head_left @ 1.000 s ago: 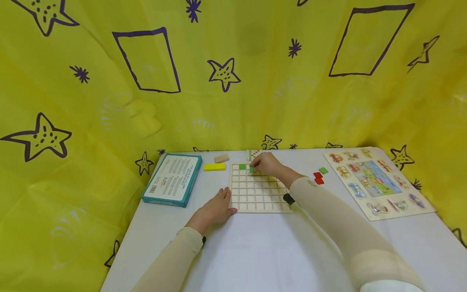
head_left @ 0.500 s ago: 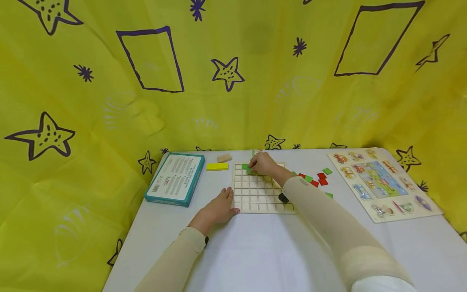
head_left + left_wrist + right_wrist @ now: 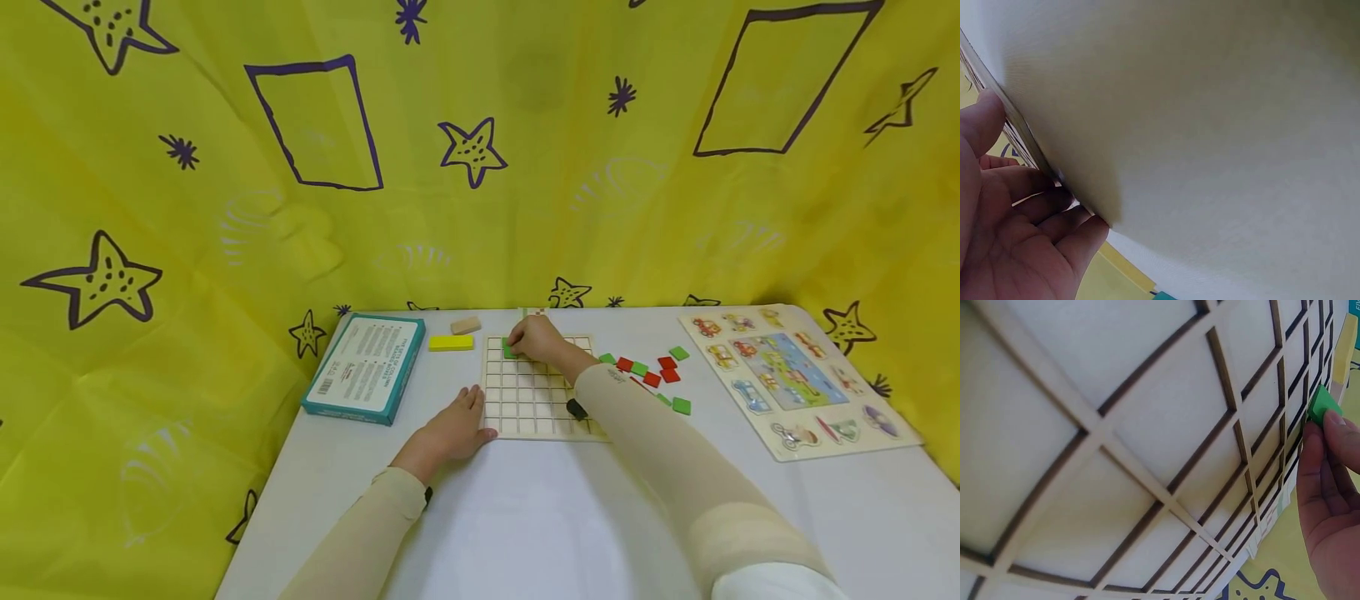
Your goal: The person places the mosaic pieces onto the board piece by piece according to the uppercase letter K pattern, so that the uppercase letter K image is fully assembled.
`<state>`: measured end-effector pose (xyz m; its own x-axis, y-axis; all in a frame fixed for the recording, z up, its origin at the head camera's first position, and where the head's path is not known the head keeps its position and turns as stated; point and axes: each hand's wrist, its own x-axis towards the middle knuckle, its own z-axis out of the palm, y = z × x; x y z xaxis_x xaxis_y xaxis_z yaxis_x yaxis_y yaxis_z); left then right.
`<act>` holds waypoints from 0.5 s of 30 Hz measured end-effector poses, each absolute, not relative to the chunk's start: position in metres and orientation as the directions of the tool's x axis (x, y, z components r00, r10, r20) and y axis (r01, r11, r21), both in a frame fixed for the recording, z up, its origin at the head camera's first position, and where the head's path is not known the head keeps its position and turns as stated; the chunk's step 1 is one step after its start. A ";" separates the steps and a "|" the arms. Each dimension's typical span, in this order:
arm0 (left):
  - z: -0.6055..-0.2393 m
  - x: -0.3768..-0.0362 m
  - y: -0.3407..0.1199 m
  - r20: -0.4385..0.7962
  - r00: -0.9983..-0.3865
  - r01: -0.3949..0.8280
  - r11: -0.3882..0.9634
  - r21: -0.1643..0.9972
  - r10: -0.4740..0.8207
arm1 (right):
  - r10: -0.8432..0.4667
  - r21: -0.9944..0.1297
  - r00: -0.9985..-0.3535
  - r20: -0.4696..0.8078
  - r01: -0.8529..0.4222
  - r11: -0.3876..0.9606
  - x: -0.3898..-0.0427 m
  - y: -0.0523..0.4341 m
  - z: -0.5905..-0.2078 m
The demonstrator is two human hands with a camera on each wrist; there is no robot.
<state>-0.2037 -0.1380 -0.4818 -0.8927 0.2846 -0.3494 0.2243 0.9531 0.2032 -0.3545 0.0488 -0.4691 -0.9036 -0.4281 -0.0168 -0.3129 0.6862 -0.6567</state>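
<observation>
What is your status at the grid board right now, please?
Right hand pinches green tile at far row of grid board. Left hand flat on the table against board's near-left edge. Nothing blocking the cells.

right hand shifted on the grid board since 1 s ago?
Yes. The right hand with its green square tile moved left along the top row of the wooden grid board, toward the board's far left corner.

The right arm is being stretched forward across the body, sleeve covering it to the wrist, with the right hand [image 3: 537, 339] being held palm down and its fingertips [image 3: 1335, 428] being pinched together. The left hand [image 3: 448, 431] is being kept flat, fingers relaxed and extended.
</observation>
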 end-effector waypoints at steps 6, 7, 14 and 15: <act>-0.479 -0.204 -0.137 -0.355 -0.894 0.213 0.956 0.202 0.274 | -0.431 -0.653 -0.902 -0.026 -0.311 0.691 -0.355 0.047 -0.470; -0.479 -0.204 -0.137 -0.355 -0.894 0.214 0.956 0.199 0.274 | -0.431 -0.651 -0.902 -0.027 -0.312 0.692 -0.355 0.047 -0.470; -0.480 -0.204 -0.137 -0.353 -0.893 0.221 0.956 0.194 0.278 | -0.436 -0.639 -0.898 -0.054 -0.305 0.707 -0.357 0.046 -0.474; -0.480 -0.204 -0.137 -0.351 -0.893 0.223 0.955 0.195 0.280 | -0.438 -0.634 -0.897 -0.058 -0.306 0.710 -0.357 0.046 -0.474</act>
